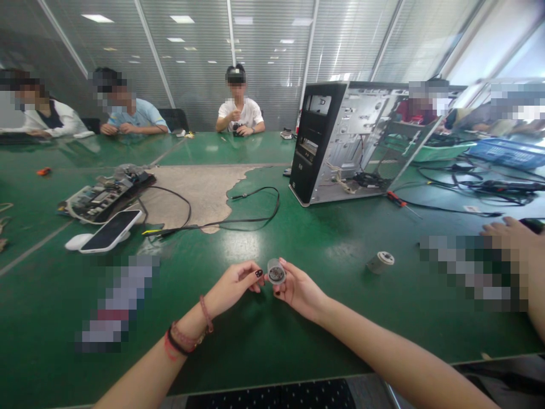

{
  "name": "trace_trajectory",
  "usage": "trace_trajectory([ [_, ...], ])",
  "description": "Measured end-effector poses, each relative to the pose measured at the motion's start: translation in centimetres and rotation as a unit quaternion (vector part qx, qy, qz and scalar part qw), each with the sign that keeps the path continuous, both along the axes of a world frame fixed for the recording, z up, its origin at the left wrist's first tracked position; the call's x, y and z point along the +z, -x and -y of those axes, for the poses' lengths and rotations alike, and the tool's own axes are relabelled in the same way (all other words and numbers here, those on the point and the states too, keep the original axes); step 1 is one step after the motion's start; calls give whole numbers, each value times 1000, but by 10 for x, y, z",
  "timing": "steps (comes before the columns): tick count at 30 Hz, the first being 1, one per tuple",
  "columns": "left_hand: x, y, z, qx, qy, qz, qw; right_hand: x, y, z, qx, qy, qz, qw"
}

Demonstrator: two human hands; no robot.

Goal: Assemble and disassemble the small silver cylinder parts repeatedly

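Head view shows me the right hand [303,292] pinching a small grey metallic-looking cylinder [277,275], round end facing the lens, long axis receding, though I can't tell the grip of the left hand [235,285].

Reddish bracelets [206,314], black wristband [174,342], dark nails [259,273]

Computer case [347,142], apparently blue basket [508,153]
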State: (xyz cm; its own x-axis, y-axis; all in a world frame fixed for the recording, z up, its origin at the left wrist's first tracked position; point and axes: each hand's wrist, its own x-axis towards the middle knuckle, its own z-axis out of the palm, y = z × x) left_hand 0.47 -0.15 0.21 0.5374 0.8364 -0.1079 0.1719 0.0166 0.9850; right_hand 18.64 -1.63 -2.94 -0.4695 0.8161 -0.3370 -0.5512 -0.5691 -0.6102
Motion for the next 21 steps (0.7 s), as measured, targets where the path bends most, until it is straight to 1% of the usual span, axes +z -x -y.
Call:
trace_trajectory([
  [2, 0, -1, 0, 3, 7, 6, 1000, 0, 0, 0, -26, -52, 46, 997],
  [4, -2, -1, 0, 4, 17, 17, 1000, 0, 0, -1, -61, -123, 108, 985],
  [6, -4, -2, 0, 6, 29, 32, 999, 0, -1, -2, -82, -197, 174, 961],
  [8, -7, -3, 1, 8, 33, 42, 999, 2, -2, -1, -89, -271, 244, 927],
  [9, -9, -4, 2, 9, 30, 43, 999, 3, -3, -1, -92, -307, 283, 904],
  [11, -10, -5, 5, 13, 5, 29, 999, 5, -5, 2, -97, -376, 364, 847],
  [14, -10, -8, 10, 29, -88, -27, 995, 8, -8, 5, -105, -482, 458, 739],
  [17, -7, -11, 14, 51, -196, -84, 976, 7, -10, 6, -124, -578, 506, 628],
  [18, -7, -12, 16, 55, -223, -98, 968, 6, -10, 6, -131, -599, 514, 600],
  [19, -6, -12, 17, 57, -245, -107, 962, 5, -10, 5, -137, -613, 520, 579],
  [21, -6, -12, 18, 57, -283, -116, 950, 3, -11, 5, -149, -627, 526, 554],
])
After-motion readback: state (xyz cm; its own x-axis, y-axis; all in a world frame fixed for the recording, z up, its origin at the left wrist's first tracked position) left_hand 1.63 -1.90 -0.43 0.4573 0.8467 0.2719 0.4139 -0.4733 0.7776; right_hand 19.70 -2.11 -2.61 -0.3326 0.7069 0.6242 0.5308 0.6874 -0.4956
